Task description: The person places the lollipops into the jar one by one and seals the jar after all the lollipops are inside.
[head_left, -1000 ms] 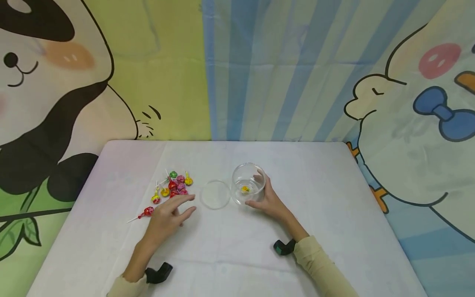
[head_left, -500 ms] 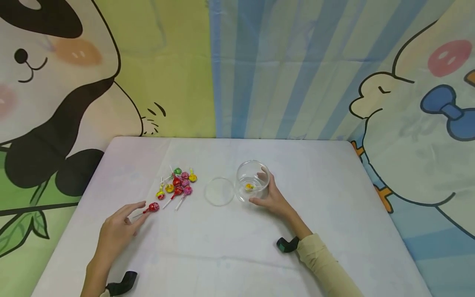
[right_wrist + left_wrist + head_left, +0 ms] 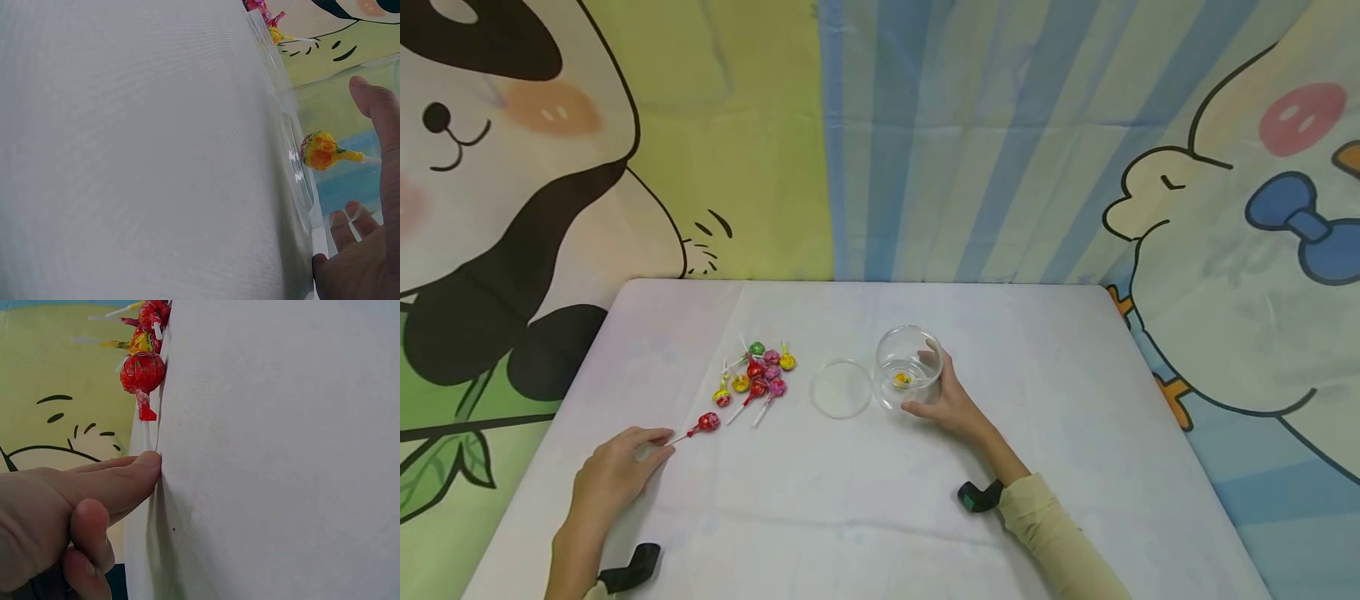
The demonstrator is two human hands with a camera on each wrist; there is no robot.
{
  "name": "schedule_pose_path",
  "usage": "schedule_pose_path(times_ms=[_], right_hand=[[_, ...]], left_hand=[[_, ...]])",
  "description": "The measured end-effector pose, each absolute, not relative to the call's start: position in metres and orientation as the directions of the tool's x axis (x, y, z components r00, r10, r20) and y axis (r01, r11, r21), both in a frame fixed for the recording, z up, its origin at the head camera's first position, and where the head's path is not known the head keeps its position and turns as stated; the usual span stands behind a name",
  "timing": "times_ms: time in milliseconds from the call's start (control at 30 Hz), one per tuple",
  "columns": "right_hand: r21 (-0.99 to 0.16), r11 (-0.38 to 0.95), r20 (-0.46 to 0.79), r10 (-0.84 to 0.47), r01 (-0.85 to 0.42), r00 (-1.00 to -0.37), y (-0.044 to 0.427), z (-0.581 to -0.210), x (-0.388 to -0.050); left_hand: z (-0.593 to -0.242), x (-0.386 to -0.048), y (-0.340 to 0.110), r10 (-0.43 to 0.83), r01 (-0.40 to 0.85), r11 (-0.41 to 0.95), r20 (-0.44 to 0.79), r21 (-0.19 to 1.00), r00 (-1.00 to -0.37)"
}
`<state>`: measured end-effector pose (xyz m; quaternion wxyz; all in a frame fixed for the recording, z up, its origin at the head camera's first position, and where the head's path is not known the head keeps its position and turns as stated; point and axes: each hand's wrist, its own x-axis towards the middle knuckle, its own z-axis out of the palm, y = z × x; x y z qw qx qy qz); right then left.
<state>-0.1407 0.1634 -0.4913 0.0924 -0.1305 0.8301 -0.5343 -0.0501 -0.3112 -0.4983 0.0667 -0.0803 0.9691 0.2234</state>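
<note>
A red-wrapped lollipop (image 3: 708,422) lies at the front left of the candy pile; the left hand (image 3: 613,475) pinches the end of its white stick between thumb and finger. In the left wrist view the red lollipop (image 3: 143,374) points away from the left hand (image 3: 81,506). The right hand (image 3: 951,404) is curled round the right side of a clear round jar (image 3: 891,362). One yellow lollipop (image 3: 320,150) is inside the jar, seen through its wall beside the right hand (image 3: 369,250).
Several lollipops in red, pink, yellow and green wrappers, such as a green one (image 3: 757,348), lie in a pile on the left of the white table (image 3: 850,483). A clear round lid (image 3: 841,389) lies between the pile and the jar. Printed cartoon cloth surrounds the table.
The left hand has moved left and towards the front, from beside the pile to the red lollipop's stick, which it now pinches. The right hand stays round the jar.
</note>
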Motion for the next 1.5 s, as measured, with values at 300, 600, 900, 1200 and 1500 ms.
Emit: schedule_pose_path(times_ms=[300,600,900,1200,1500], right_hand=[[-0.915,0.389,-0.02,-0.317,-0.111,-0.948,0.163,-0.491,-0.14],[-0.91,0.391,0.007,-0.325,-0.141,-0.946,0.164,-0.491,-0.141],[-0.911,0.393,-0.007,-0.324,-0.128,-0.946,0.165,-0.492,-0.141],[-0.911,0.386,0.014,-0.328,-0.147,-0.945,0.164,-0.49,-0.14],[-0.911,0.382,0.025,-0.328,-0.157,-0.944,0.163,-0.489,-0.14]], left_hand=[[-0.5,-0.055,-0.306,-0.144,-0.188,0.91,-0.143,0.37,-0.979],[-0.503,-0.044,-0.302,-0.198,-0.144,0.88,0.073,0.452,-0.978],[-0.488,-0.05,-0.284,-0.264,-0.11,0.79,0.172,0.603,-0.949],[-0.466,-0.073,-0.244,-0.349,-0.094,0.579,0.142,0.81,-0.926],[-0.455,-0.095,-0.203,-0.179,0.122,0.378,0.202,0.918,-0.963]])
